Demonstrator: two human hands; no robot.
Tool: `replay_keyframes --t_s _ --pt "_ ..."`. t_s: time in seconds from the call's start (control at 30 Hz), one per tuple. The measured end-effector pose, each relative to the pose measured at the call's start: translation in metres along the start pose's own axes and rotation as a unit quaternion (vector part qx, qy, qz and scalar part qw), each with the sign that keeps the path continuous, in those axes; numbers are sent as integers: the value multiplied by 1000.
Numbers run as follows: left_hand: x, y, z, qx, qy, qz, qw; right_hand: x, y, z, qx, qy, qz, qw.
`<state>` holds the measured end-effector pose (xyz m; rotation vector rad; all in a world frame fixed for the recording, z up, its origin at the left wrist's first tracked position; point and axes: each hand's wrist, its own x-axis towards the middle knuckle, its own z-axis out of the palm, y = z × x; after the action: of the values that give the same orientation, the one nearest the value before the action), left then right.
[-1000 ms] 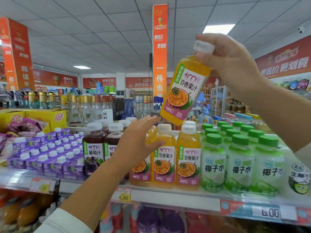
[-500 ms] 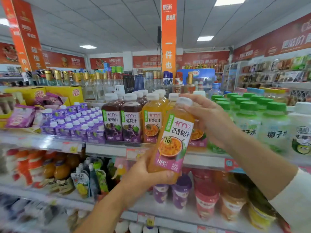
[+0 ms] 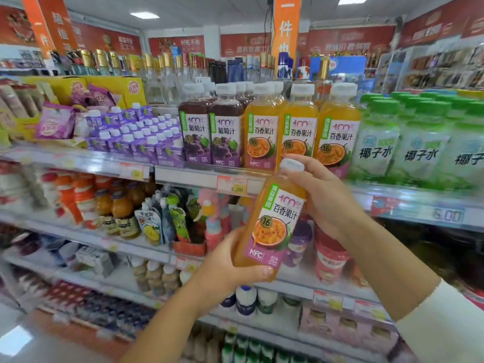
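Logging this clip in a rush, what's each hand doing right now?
Left hand: closed, holding the orange juice bottle by its base.
Right hand: closed, gripping the same bottle at its upper part.

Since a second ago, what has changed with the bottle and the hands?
The juice bottle came down from above the shelf to in front of it. The left hand, open before, now grips its base; the right hand still holds its top. Shelf bottles unchanged.

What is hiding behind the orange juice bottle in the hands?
Behind the juice bottle you can see the shelf edge with a price tag, and purple cups lower down. The bottle and the right hand cover whatever stands directly behind them.
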<state>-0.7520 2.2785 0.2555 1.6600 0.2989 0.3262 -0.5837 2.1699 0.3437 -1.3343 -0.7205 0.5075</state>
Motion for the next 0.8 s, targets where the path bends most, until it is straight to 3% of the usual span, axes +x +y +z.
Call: replay_keyframes --t_s 0.17,0.33,0.4,0.47,0.57,0.67,0.8 --pt "-2 2 8 78 70 63 992 -2 7 4 -31 -6 11 999" --pt "-5 -1 19 267 160 109 944 -5 14 8 23 52 3 998" --pt "-7 -1 13 218 119 84 965 -8 18 7 49 63 -5 997" --pt "-8 1 4 45 38 34 998 -11 22 4 104 47 2 994" --pt "-5 -4 -6 -166 -73 -50 982 -18 25 1 166 -19 3 986" --pt "-7 -6 -3 -192 -105 -64 974 -22 24 -2 168 -74 -4 983" --pt "-8 -3 7 -66 33 2 997 -20 20 -11 29 -46 -4 999"
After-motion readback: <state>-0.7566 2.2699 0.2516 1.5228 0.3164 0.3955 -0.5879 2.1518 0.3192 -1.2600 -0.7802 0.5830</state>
